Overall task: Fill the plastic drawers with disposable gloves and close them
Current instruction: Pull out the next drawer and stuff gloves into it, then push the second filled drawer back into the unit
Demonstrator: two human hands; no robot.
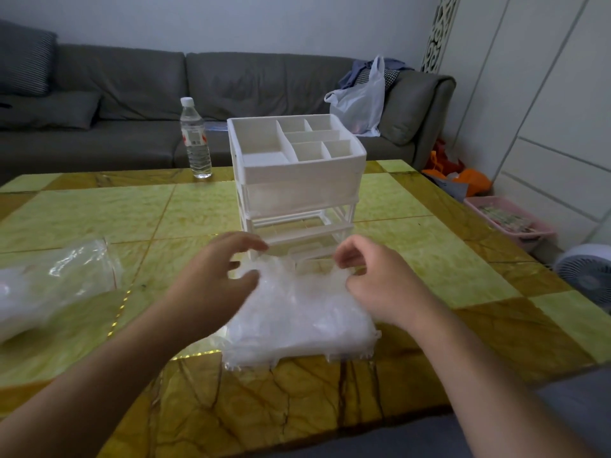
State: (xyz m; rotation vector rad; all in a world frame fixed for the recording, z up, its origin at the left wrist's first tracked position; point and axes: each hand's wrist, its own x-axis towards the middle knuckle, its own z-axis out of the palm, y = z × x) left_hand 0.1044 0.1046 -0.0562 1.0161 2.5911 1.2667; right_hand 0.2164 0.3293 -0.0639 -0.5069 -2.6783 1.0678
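Note:
A white plastic drawer unit stands in the middle of the table, its top tray split into several compartments. Its upper drawer is pushed in and looks filled with something white. A lower clear drawer is pulled out toward me. In front of it lies a flat stack of clear disposable gloves. My left hand hovers over the stack's left edge with fingers loosely spread and the thumb near the plastic. My right hand is at the stack's far right corner, fingers curled and pinching the gloves.
The yellow-green tiled table carries a clear plastic bag at the left and a water bottle behind. A grey sofa with a white bag is beyond. A pink basket and a fan stand on the floor right.

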